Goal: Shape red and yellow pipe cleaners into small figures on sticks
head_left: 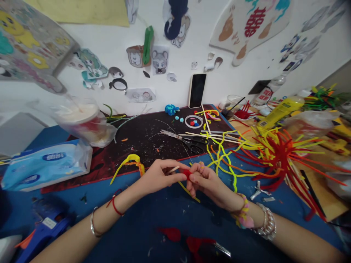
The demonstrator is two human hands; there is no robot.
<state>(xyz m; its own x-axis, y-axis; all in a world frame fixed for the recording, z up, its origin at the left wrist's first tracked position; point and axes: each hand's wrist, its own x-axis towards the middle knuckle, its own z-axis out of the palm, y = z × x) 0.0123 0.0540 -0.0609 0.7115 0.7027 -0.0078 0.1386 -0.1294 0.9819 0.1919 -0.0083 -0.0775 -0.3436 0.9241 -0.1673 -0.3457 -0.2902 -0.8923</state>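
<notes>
My left hand [160, 177] and my right hand [207, 180] meet over the middle of the blue desk. Between their fingertips is a small red fuzzy piece [187, 173], seemingly pipe cleaner, mostly covered by the fingers. A thin pale stick [173, 170] pokes out between the left thumb and fingers. Under the hands runs a yellow pipe cleaner [193, 196]; I cannot tell whether it is held. Just left lies a bent yellow-and-orange pipe cleaner [133, 159]. Nearer me are blurred red shaped pieces [194, 244] and a metal hair clip [222, 249].
Scissors [172, 135] lie beyond the hands on the dark mat [137, 133]. To the right spreads a red, orange and yellow pipe cleaner bundle [283, 157]. A tissue pack [49, 162] and blue glue gun [51, 223] are on the left. A phone [197, 90] leans against the wall.
</notes>
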